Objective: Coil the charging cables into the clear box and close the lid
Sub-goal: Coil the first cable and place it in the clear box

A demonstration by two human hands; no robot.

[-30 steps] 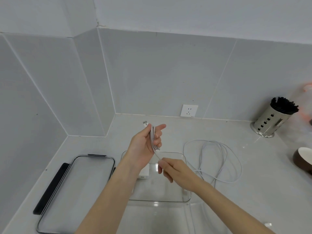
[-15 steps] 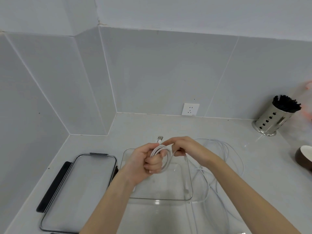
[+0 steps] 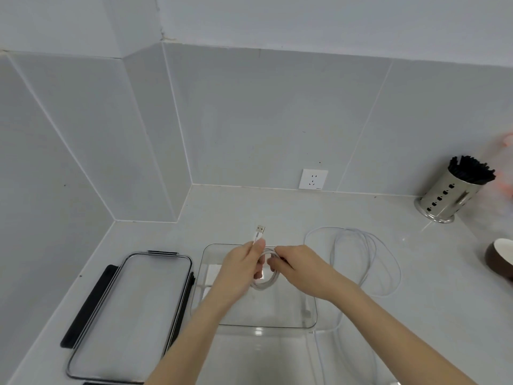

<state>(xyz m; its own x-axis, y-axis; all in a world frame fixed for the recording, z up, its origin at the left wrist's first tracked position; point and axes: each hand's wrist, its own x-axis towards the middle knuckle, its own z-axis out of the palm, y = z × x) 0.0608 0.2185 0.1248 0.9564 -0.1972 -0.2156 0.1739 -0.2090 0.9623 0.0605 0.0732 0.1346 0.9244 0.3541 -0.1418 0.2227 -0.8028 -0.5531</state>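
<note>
Left hand and right hand both grip a coiled white charging cable.
Coil held above the clear plastic box.

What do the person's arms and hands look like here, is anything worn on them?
Both forearms are bare up to the frame edge: no sleeves show. The left hand and right hand wear no gloves, and no ring, watch or bracelet is visible. Nails look short and unpainted where they show.
</note>
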